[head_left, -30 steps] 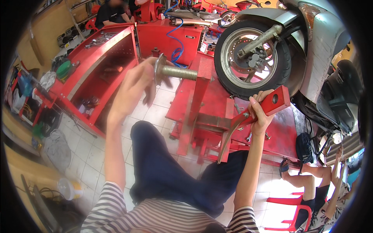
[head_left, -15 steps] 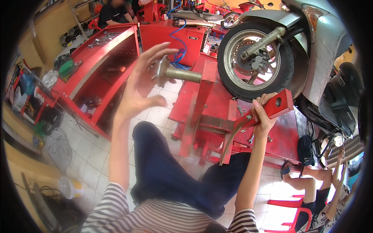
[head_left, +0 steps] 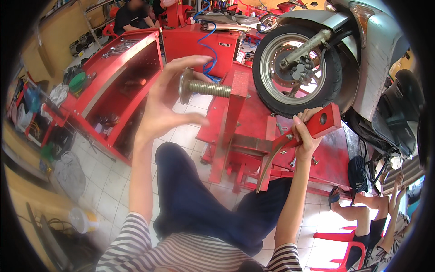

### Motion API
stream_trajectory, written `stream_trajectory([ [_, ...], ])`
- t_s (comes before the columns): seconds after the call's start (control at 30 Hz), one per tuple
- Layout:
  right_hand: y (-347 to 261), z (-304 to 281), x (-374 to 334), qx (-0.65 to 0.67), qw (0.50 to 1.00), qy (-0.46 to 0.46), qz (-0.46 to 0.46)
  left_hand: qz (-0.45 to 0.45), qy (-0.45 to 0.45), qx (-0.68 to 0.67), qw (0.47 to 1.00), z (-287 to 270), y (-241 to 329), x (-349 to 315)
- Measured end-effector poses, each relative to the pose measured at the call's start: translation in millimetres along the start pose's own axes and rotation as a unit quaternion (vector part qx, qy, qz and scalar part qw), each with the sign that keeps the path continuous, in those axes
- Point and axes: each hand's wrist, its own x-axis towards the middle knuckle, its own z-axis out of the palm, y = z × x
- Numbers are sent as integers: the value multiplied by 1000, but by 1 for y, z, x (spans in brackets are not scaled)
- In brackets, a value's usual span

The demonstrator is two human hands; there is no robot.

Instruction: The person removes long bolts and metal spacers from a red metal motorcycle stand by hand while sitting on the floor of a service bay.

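Observation:
A thick threaded screw [head_left: 209,89] runs sideways into the top of a red steel upright [head_left: 235,106], left of a scooter's front wheel [head_left: 297,70]. At the screw's outer end is a metal hand knob [head_left: 185,86]. My left hand [head_left: 163,97] curves around the knob's left side, fingers and thumb spread apart, slightly blurred. Whether a finger touches the knob behind, I cannot tell. On the right, my right hand [head_left: 308,133] wraps around a red square steel arm [head_left: 324,121] with a round hole near its end. A curved metal lever [head_left: 268,167] hangs beside that arm.
A red motorcycle lift platform [head_left: 328,167] with small tools lies under the wheel. To the left stands a red tool cart [head_left: 97,97] with wrenches on top. A seated person's legs [head_left: 358,213] and a red chair [head_left: 351,249] are at lower right. A blue coiled hose [head_left: 213,50] hangs behind.
The knob has turned and now shows more edge-on. My left thumb has shifted right, and the left fingers have spread a little away from the knob. My right hand keeps its hold.

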Motion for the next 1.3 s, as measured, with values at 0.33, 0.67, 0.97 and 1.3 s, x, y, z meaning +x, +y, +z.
stream_trajectory([
  [0.33,-1,-4,-2,-16,1000,0,-15,-109,-70,-126,983,-16,7,5],
  [0.67,-1,-5,-2,-11,1000,-9,-12,-173,-96,-65,978,-29,4,9],
  [0.97,-3,-5,-3,-3,1000,-20,-19,-189,-106,-45,975,-32,5,8],
  [1.3,0,-8,-3,-42,999,-3,-26,-159,-115,6,981,-28,7,6],
])
